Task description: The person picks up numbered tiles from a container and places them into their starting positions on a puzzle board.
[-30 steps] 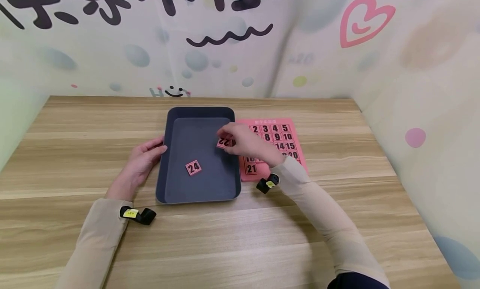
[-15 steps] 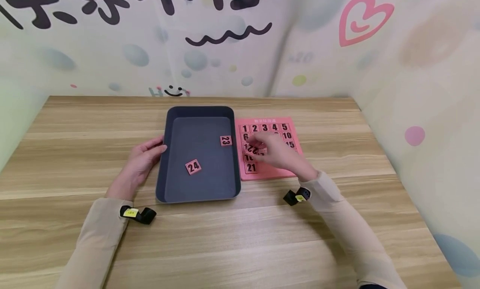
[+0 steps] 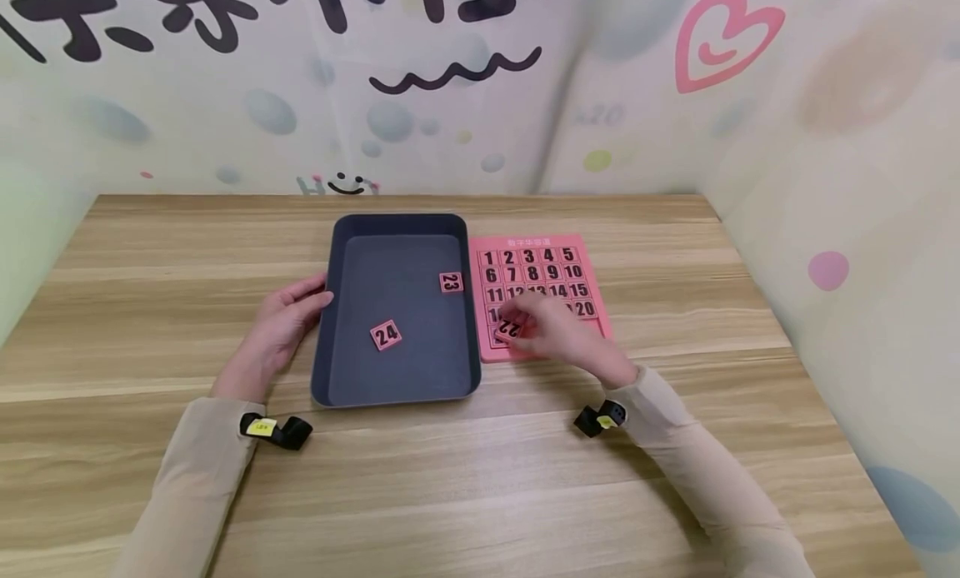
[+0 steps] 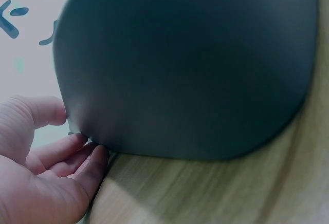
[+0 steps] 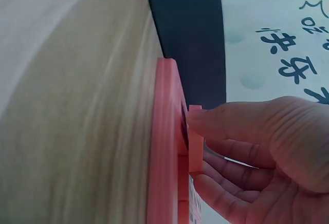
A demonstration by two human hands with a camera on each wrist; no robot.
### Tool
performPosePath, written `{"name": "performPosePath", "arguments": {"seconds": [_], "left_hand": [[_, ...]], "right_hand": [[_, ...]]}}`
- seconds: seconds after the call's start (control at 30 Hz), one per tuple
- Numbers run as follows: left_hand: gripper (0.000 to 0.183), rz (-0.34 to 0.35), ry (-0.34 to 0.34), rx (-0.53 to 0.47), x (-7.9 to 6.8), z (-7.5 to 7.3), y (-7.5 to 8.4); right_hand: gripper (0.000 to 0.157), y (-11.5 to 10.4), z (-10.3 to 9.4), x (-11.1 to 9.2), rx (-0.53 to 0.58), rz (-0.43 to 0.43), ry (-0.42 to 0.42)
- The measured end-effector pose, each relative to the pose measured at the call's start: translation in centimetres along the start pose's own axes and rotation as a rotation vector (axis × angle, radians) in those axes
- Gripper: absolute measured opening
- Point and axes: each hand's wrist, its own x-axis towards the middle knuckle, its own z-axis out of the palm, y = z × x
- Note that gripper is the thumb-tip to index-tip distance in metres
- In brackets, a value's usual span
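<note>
My right hand (image 3: 553, 332) pinches a pink number tile (image 3: 510, 328) marked 22, its digits turned upside down in the head view. The tile is close over the lower left of a pink number puzzle board (image 3: 538, 241), overlapping the 21 there. In the right wrist view, thumb and fingertips hold the tile (image 5: 196, 149) by its edges, beside the face of the board (image 5: 165, 147). My left hand (image 3: 281, 332) holds the left side of a dark grey tray (image 3: 321, 353), thumb at the rim and fingers against the outer wall, as the left wrist view shows.
Two loose tiles lie in the tray: the 24 tile (image 3: 386, 335) near its middle and the 23 tile (image 3: 451, 282) by its right wall. The tray stands right beside the board on the wooden table (image 3: 480, 486). A printed wall covering (image 3: 450, 137) rises behind.
My right hand has carried the 22 tile out of the tray, rightward over the board, then down toward its lower left. The 23 tile has come into view. The left hand stays put.
</note>
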Motion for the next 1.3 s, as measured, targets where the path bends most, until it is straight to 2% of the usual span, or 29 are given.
{"name": "performPosePath", "arguments": {"seconds": [0.27, 0.47, 0.63, 0.8, 0.93, 1.1, 1.3], "left_hand": [[0.067, -0.010, 0.004, -0.003, -0.1, 0.1, 0.0], [0.066, -0.026, 0.004, 0.034, 0.0, 0.1, 0.1], [0.065, -0.022, 0.005, 0.037, 0.0, 0.1, 0.1], [0.067, -0.018, 0.006, 0.036, 0.0, 0.1, 0.1], [0.068, -0.011, 0.004, 0.030, 0.0, 0.1, 0.0], [0.068, 0.005, 0.001, 0.012, 0.0, 0.0, 0.0], [0.069, -0.010, -0.001, 0.019, 0.0, 0.0, 0.1]], "right_hand": [[0.036, 0.0, 0.5, 0.0, -0.085, -0.015, 0.008], [0.038, -0.1, 0.8, 0.1, -0.135, 0.018, 0.022], [0.032, -0.3, 1.0, 0.2, -0.124, 0.060, 0.055], [0.036, -0.1, 0.8, 0.2, -0.133, 0.074, 0.069], [0.043, 0.3, -0.1, 0.1, -0.144, 0.016, 0.048], [0.044, 0.6, -1.2, 0.2, -0.121, -0.119, -0.051], [0.042, 0.9, -1.5, 0.6, -0.089, -0.165, -0.141]]}}
